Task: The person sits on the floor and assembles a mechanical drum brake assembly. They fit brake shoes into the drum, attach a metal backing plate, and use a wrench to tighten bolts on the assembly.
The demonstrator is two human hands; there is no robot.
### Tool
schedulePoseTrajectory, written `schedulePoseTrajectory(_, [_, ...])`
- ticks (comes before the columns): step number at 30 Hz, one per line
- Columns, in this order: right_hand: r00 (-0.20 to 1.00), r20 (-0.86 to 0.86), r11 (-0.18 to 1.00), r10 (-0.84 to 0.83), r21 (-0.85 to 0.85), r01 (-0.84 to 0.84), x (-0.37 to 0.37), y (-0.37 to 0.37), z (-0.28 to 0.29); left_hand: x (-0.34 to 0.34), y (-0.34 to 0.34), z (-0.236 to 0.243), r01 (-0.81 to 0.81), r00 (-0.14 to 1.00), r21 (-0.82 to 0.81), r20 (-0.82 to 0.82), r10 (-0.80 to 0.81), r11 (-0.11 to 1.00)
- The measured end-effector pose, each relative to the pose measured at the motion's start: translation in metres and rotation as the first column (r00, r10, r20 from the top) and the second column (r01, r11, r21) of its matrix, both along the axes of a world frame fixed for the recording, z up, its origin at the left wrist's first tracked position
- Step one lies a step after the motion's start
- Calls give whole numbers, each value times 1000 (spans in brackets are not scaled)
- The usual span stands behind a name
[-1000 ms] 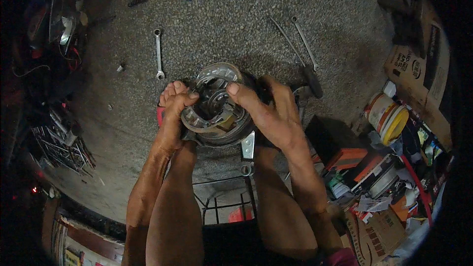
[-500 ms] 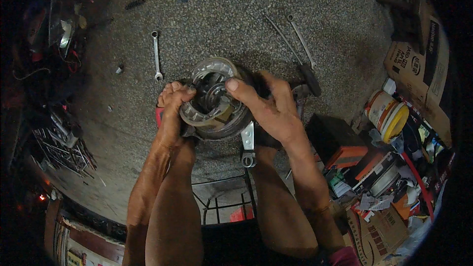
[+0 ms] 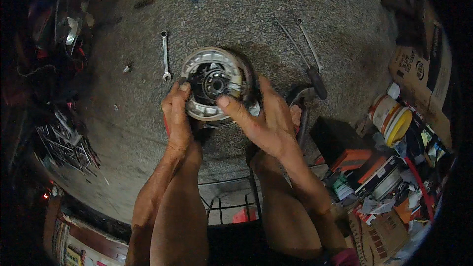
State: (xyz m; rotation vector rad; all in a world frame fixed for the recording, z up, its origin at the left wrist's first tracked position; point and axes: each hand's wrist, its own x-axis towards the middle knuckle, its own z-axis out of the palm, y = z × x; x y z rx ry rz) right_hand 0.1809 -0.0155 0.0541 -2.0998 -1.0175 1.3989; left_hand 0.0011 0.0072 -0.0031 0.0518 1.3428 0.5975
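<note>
Head view: the drum-brake assembly [image 3: 217,76] sits between the hands, the left grip [image 3: 177,111] pinching its rim and the right grip [image 3: 273,123] clasping the opposite side, thumb on its face. Steadying it appears the step in hand; moving it calls for even support from both.

The pebbled floor [image 3: 236,15] carries a wrench [image 3: 165,55] at upper left, a screwdriver [image 3: 318,83] and second wrench [image 3: 309,43] at upper right.

- Dim; left side near black.
- Black fisheye rim, curved edges.
- Grey pebbled floor [image 3: 231,10]: slightly blurred.
- Round silver-grey metal hub [image 3: 216,83]: pale rim, shadowed recesses.
- Small orange-red light [image 3: 46,196]: glowing.
</note>
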Motion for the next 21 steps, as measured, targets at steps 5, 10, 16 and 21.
schedulePoseTrajectory(5, [906, -220, 910, -361, -296, 291, 4, -20, -35, 4, 2, 5, 250, 953, 90, -197, -228, 964])
schedulePoseTrajectory(10, [629, -360, 687, -689, -602, 408, 10, -12, -31, 2, 3, -1, 620, 679, 68, -546, -491, 782])
schedulePoseTrajectory(16, [568, -400, 663, -719, -640, 389, 11, -21, -43, -1, 13, -2, 705, 650, 136, -517, -557, 697])
schedulePoseTrajectory(21, [538, -439, 673, -720, -632, 384, 12, -27, -48, 4, 14, -3, 654, 666, 41, -505, -549, 755])
